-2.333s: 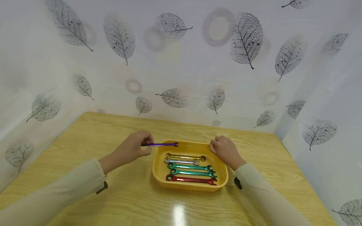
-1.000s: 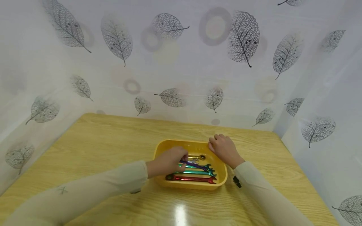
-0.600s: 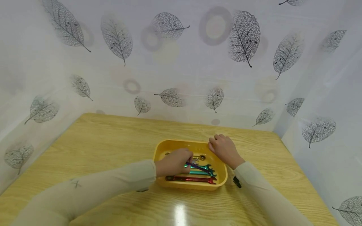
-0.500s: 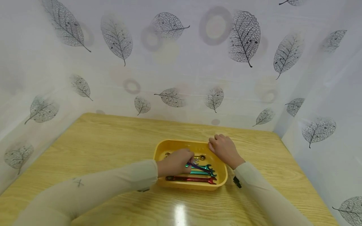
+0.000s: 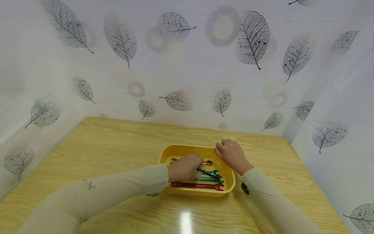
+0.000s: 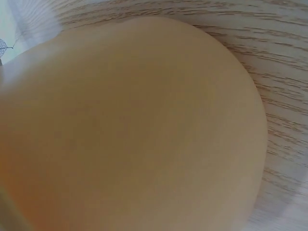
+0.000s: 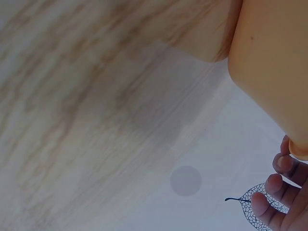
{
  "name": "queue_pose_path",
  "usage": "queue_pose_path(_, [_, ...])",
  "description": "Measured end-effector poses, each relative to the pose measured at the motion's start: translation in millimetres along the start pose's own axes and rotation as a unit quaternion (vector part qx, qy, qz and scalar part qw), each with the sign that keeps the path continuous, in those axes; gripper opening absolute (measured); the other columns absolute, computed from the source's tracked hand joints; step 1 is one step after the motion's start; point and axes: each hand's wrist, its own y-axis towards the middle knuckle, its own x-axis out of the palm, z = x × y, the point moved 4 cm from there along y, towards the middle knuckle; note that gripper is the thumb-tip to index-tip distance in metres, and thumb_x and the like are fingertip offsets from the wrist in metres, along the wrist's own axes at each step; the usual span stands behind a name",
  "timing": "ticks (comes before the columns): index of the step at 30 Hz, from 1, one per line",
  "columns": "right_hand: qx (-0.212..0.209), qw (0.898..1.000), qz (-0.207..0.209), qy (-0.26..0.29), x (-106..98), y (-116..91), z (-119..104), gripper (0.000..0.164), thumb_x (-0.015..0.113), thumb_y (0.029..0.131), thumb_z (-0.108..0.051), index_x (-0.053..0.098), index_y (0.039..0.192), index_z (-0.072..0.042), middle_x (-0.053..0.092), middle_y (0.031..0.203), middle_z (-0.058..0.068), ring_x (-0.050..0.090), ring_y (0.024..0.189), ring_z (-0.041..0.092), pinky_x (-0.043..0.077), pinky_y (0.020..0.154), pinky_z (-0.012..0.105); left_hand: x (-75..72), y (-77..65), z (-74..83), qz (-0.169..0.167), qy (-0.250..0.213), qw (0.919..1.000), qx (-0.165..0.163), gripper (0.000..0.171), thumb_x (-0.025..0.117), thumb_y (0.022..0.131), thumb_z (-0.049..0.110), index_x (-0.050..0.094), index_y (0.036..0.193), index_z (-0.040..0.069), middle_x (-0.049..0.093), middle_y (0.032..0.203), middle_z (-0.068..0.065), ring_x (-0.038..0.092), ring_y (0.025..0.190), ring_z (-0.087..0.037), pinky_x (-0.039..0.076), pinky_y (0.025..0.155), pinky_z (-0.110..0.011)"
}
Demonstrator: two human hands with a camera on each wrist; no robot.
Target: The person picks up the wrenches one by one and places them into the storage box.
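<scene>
A yellow plastic tray [image 5: 198,194] stands on the wooden table with several combination wrenches inside. My left hand [image 5: 185,167] reaches low into it and pinches a purple wrench [image 5: 209,174], whose open end slants right across two green wrenches [image 5: 204,178]. Nearest the front wall lies a red wrench [image 5: 198,185]; a gold wrench [image 5: 208,163] lies at the back, its middle behind my hand. The silver wrench is almost hidden. At the back right corner my right hand [image 5: 232,156] grips the tray's rim; its curled fingers [image 7: 284,192] show in the right wrist view.
Wood-grained tabletop [image 5: 117,143] surrounds the tray. Pale curtain-like walls [image 5: 193,71] with leaf prints enclose the back and sides. The tray's smooth wall [image 6: 144,120] fills most of the left wrist view.
My left hand has carried the purple wrench from beside the tray's left edge down into the tray, then slid slightly right with it. The right hand has stayed at the rim.
</scene>
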Motion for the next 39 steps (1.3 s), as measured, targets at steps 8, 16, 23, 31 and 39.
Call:
queue_pose_path(8, [0.001,1.0,-0.002,0.008,1,-1,1,0.021,0.061,0.084,-0.013,0.051,0.066,-0.011,0.038,0.056,0.001,0.032,0.048,0.014,0.027,0.045,0.024,2.0,2.1,0.8,-0.001,0.001,0.9999,0.012,0.01,0.066,0.08,0.011,0.056,0.082,0.012,0.052,0.078,0.005,0.044,0.068,-0.006,0.039,0.061,-0.018])
queue_pose_path(16, [0.003,1.0,0.0,0.007,2,-2,2,0.02,0.062,0.084,-0.014,0.052,0.066,-0.011,0.038,0.056,0.001,0.032,0.049,0.014,0.028,0.045,0.024,3.6,2.8,1.8,-0.002,0.021,0.9996,0.018,0.012,0.065,0.078,0.008,0.054,0.079,0.012,0.049,0.073,0.006,0.041,0.065,-0.007,0.036,0.059,-0.018])
queue_pose_path(23, [0.006,1.0,-0.007,0.003,1,-2,1,0.021,0.062,0.084,-0.014,0.053,0.066,-0.011,0.039,0.056,0.001,0.031,0.049,0.014,0.027,0.046,0.023,5.7,3.7,0.2,-0.03,0.041,0.9987,0.005,0.019,0.067,0.078,0.01,0.05,0.072,0.015,0.046,0.067,0.008,0.04,0.06,-0.006,0.034,0.055,-0.018])
queue_pose_path(31, [0.007,1.0,-0.015,0.01,0,0,1,0.023,0.062,0.085,-0.014,0.051,0.065,-0.011,0.037,0.056,0.001,0.028,0.049,0.013,0.024,0.046,0.022,14.3,8.1,-3.7,-0.065,0.096,0.993,0.024,0.03,0.069,0.076,0.013,0.042,0.063,0.017,0.037,0.057,0.008,0.032,0.052,-0.006,0.027,0.049,-0.019])
queue_pose_path(39, [-0.004,1.0,0.0,0.016,0,0,1,0.023,0.062,0.084,-0.012,0.05,0.064,-0.011,0.035,0.056,0.0,0.027,0.048,0.012,0.024,0.045,0.022,14.5,10.1,-1.3,-0.117,0.116,0.9864,0.006,0.03,0.07,0.078,0.015,0.045,0.062,0.016,0.04,0.055,0.009,0.036,0.053,-0.006,0.03,0.05,-0.019])
